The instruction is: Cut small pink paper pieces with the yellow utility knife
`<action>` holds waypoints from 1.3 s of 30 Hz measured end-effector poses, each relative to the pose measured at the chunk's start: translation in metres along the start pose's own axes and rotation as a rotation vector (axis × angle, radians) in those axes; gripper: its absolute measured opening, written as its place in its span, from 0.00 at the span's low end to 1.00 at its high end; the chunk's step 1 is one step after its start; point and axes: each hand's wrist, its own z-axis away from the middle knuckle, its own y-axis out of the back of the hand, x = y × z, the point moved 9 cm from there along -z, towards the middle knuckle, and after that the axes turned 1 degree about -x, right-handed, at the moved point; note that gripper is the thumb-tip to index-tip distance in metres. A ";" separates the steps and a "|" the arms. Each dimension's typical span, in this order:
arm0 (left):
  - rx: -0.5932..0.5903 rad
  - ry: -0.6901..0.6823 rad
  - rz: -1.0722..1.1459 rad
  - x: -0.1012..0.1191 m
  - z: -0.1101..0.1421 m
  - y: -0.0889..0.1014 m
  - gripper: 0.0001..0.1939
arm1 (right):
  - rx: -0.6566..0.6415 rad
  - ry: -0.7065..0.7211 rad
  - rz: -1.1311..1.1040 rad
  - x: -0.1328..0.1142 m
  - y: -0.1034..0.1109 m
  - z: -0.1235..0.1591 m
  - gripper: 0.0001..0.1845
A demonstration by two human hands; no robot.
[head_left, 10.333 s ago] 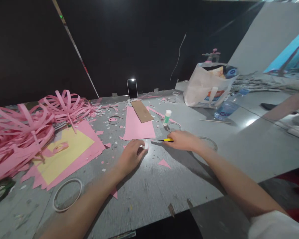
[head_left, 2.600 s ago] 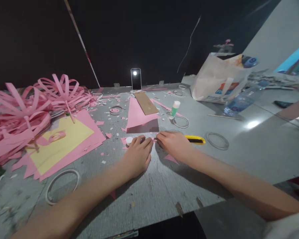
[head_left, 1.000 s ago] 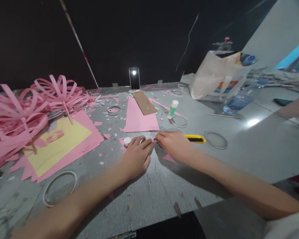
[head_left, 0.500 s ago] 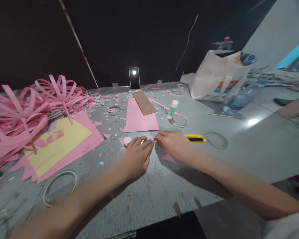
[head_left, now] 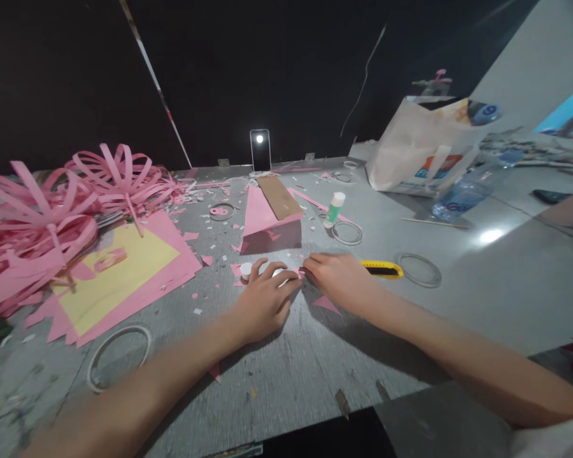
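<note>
My right hand [head_left: 337,277] is closed around a yellow utility knife [head_left: 384,269], whose rear end sticks out to the right; the dark front end shows at my fingertips. My left hand [head_left: 267,296] is bent low over the table, fingers somewhat spread, the index fingertip and thumb on a small piece of pink paper [head_left: 302,272] beside the knife's front. Under its fingers a white object [head_left: 281,277] is partly hidden. A white cap [head_left: 246,271] stands just left of them. Beyond my hands lies a pink sheet [head_left: 258,213], its front edge lifted, with brown cardboard [head_left: 281,198] on it.
A glue stick [head_left: 334,210] stands near a grey ring [head_left: 347,233]. Pink paper-strip shapes [head_left: 42,216] and a yellow sheet [head_left: 134,273] lie left. A phone [head_left: 260,151] is propped at the back. A bag [head_left: 401,152] and plastic bottle [head_left: 463,197] stand right.
The front edge of the pink sheet has risen off the table. My left fingers have spread and lifted slightly. My right hand keeps hold of the knife; the view has shifted a little.
</note>
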 end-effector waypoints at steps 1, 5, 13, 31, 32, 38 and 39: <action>0.017 0.007 0.002 -0.001 0.001 0.001 0.27 | 0.002 0.001 0.001 0.000 0.000 0.000 0.07; 0.032 0.051 -0.010 -0.005 0.002 -0.002 0.29 | 0.013 0.007 0.005 0.000 0.000 0.000 0.07; 0.010 0.083 -0.014 -0.003 0.000 -0.004 0.28 | -0.006 0.001 0.013 -0.002 0.000 0.002 0.07; -0.024 0.051 -0.034 0.001 0.000 -0.005 0.26 | -0.006 0.004 0.008 -0.001 0.003 0.002 0.06; -0.023 0.056 -0.033 0.000 0.000 -0.006 0.26 | -0.012 0.001 0.008 -0.001 0.003 0.002 0.06; -0.014 0.069 -0.054 0.001 0.000 -0.008 0.27 | -0.029 -0.003 0.031 -0.002 0.004 0.005 0.06; -0.010 0.067 -0.055 0.001 0.000 -0.008 0.27 | -0.027 -0.004 0.034 -0.001 0.004 0.006 0.06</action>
